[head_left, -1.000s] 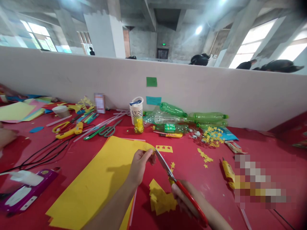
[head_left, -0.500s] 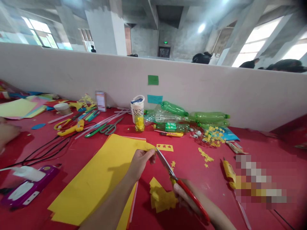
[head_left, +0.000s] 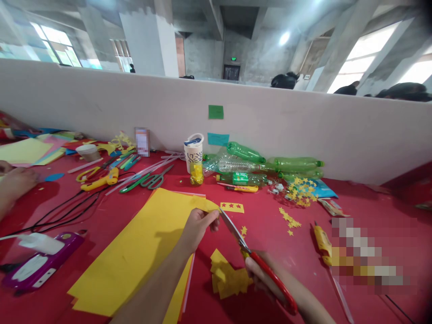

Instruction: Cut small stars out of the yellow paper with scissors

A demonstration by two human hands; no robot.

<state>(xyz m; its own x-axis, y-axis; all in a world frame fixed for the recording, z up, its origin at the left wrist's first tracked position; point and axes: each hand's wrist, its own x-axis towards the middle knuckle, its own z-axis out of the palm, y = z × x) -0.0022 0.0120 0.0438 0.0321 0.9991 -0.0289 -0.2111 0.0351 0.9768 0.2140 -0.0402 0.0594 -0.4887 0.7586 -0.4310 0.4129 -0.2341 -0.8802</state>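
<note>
And here at the red table (head_left: pixel 297 256) both hands are in play: the left hand (head_left: pixel 201 227), over the right edge of a stack of yellow sheets (head_left: pixel 135 252), has thumb and fingers pinched narrow on a small yellow paper piece (head_left: pixel 205 204), which sticks out above the knuckles. Right at those fingertips sit the blade tips of the red-handled scissors (head_left: pixel 275 281), slanting up and leftward from the right hand (head_left: pixel 259 272), its fingers wrapped around the handles — whether the blades are parted at the paper, I cannot tell. Just beyond the tips lies a yellow strip (head_left: pixel 231 207) with three red star shapes showing in a row. A few little yellow stars (head_left: pixel 243 231) lie beside the blades, and a heap of yellow scraps (head_left: pixel 227 279) rests between the two forearms, near the right hand. Over to the right, more stars trail toward a starry cluster in front of a blue packet (head_left: pixel 326 189), with a yellow glue gun (head_left: pixel 323 245) nearer the viewer. At the back — green bottles (head_left: pixel 246 153) against the partition (head_left: pixel 286 121), a white cup (head_left: pixel 193 155) beside them. Far left, another person's hand (head_left: pixel 20 182) reaches into view.
</note>
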